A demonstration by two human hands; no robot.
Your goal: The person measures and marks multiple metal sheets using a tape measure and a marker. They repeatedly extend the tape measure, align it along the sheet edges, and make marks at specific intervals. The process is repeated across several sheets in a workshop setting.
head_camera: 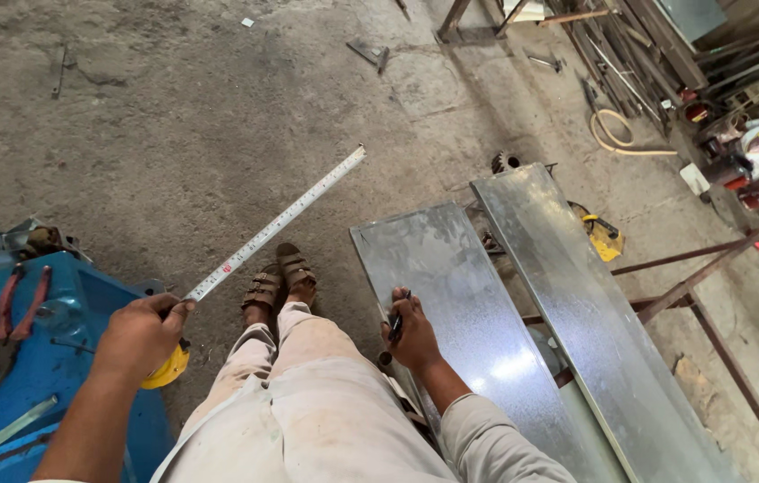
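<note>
Pale, dusty trousers (308, 411) fill the bottom middle of the frame, running up to two feet in brown sandals (279, 284) on the concrete floor (174, 134). At lower left the left hand (140, 335) is closed around a yellow tape measure case (169, 367), and its white blade (277, 224) stretches out stiff and diagonal toward the upper middle of the frame, its tip hanging over the bare floor. At lower centre-right the right hand (413, 335) is clamped on a dark marker pen (396, 322), held upright, with the hand resting at the near left edge of a long grey metal sheet (460, 313). A second, similar shiny sheet (576, 304) lies just beside it to the right, both running from the middle of the frame down to the bottom right, over a rusty red-brown steel frame (710, 268). On the left edge sits a blue metal stand (67, 358) with red-handled pliers (13, 322) lying on it. In the upper right corner are stacked steel bars (639, 45), a coil of pale hose (612, 134) and a few red cans (755, 188).
</note>
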